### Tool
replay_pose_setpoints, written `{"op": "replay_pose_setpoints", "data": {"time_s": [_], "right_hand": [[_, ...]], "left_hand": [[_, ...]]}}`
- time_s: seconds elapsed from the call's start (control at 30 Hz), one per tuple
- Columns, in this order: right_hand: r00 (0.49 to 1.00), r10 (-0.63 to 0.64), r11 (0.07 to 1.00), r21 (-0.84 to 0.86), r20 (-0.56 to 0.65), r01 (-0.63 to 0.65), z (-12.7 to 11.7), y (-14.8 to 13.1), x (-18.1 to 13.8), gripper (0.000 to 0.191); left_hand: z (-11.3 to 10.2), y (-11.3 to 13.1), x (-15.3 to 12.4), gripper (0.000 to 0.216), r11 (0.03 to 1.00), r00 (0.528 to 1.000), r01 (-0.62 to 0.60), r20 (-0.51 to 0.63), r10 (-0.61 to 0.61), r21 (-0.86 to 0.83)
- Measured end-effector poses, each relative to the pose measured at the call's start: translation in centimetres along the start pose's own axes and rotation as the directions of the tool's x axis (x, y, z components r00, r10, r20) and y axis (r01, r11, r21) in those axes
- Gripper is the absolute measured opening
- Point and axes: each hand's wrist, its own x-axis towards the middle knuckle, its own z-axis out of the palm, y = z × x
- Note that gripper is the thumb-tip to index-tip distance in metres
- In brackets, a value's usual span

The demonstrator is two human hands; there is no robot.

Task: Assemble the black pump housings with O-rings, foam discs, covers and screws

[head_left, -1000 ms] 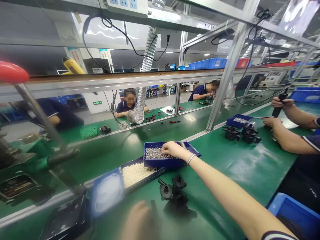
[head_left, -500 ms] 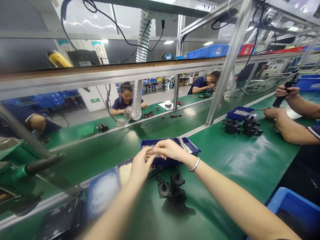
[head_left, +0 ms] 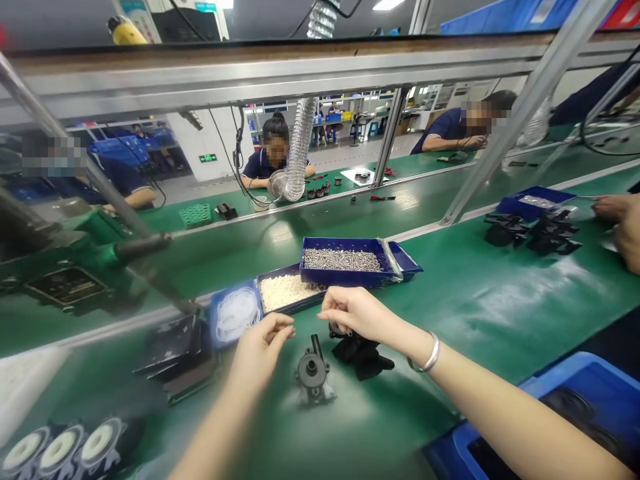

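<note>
My left hand [head_left: 264,341] hovers left of a black pump housing [head_left: 312,367] with a round spout, thumb and fingers drawn together. Whatever lies between those fingertips is too small to make out. Curled fingers of my right hand [head_left: 356,311] are over more black housings [head_left: 364,357], partly covering them; what they pinch is hidden. Beyond the hands, a dark blue bin [head_left: 345,275] holds many small metal screws. Left of it sit a bin of small cream-coloured pieces [head_left: 287,291] and a blue tray [head_left: 216,319] of thin white rings.
A green machine [head_left: 65,283] with a lever stands at left, near a black box [head_left: 173,347]. Several round parts with white rings [head_left: 63,445] lie lower left. A blue crate [head_left: 565,383] is lower right. At right, a co-worker's hand [head_left: 625,223] is near black parts [head_left: 530,232].
My hands have parted and come back from above the screw bin towards the black housings. The view has tilted down, showing the screws and the round parts at lower left.
</note>
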Motion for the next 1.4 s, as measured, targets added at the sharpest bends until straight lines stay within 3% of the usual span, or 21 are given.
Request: {"op": "replay_pose_setpoints", "data": {"time_s": [0.1, 0.2, 0.3, 0.43, 0.57, 0.67, 0.77, 0.83, 0.9, 1.07, 1.23, 1.4], "right_hand": [[0.991, 0.041, 0.997, -0.073, 0.126, -0.032, 0.8, 0.2, -1.4, 0.013], [0.975, 0.002, 0.988, -0.153, 0.221, 0.033, 1.9, 0.3, -2.6, 0.013], [0.969, -0.076, 0.949, -0.282, 0.234, 0.143, 2.9, 0.2, -3.4, 0.012], [0.967, -0.095, 0.915, -0.362, 0.236, 0.178, 3.4, -0.1, -4.0, 0.009], [0.964, -0.106, 0.9, -0.389, 0.244, 0.198, 3.5, -0.2, -4.3, 0.009], [0.966, -0.116, 0.895, -0.398, 0.23, 0.202, 3.7, 0.1, -4.5, 0.007], [0.973, -0.108, 0.901, -0.393, 0.205, 0.183, 3.9, 0.5, -5.0, 0.009], [0.977, -0.095, 0.903, -0.396, 0.191, 0.165, 4.2, 0.8, -5.5, 0.012], [0.98, -0.09, 0.901, -0.404, 0.18, 0.157, 4.5, 1.1, -6.2, 0.015], [0.986, -0.114, 0.912, -0.38, 0.124, 0.153, 5.4, 1.6, -7.2, 0.023], [0.985, -0.125, 0.922, -0.353, 0.12, 0.16, 5.4, 1.6, -7.2, 0.023], [0.983, -0.148, 0.913, -0.368, 0.104, 0.176, 5.4, 1.4, -7.4, 0.025]], "left_hand": [[-0.6, -2.2, -2.3, 0.029, 0.986, 0.992, 0.121, -0.013, -0.123, -0.115], [-0.6, -4.1, -3.8, 0.029, 0.986, 0.985, 0.141, -0.089, -0.149, -0.084], [0.0, -5.1, -4.5, 0.029, 0.986, 0.977, 0.15, -0.142, -0.159, -0.069], [1.2, -4.9, -5.0, 0.024, 0.986, 0.978, 0.132, -0.148, -0.145, -0.1], [2.1, -4.9, -5.3, 0.014, 1.0, 0.986, 0.026, -0.164, -0.027, -0.01], [2.3, -5.3, -5.3, 0.01, 0.973, 0.966, -0.18, -0.161, 0.203, 0.147], [2.0, -5.7, -5.4, 0.011, 0.823, 0.869, -0.429, -0.08, 0.489, 0.373], [1.7, -5.8, -5.6, 0.014, 0.703, 0.8, -0.513, -0.023, 0.6, 0.492], [1.5, -5.9, -5.8, 0.016, 0.659, 0.784, -0.513, -0.012, 0.621, 0.55], [1.3, -5.8, -5.9, 0.014, 0.665, 0.801, -0.506, 0.013, 0.598, 0.55], [0.9, -5.3, -5.8, 0.026, 0.479, 0.736, -0.56, 0.14, 0.663, 0.676], [1.2, -4.7, -6.3, 0.033, 0.453, 0.795, -0.522, 0.22, 0.565, 0.723]]}}
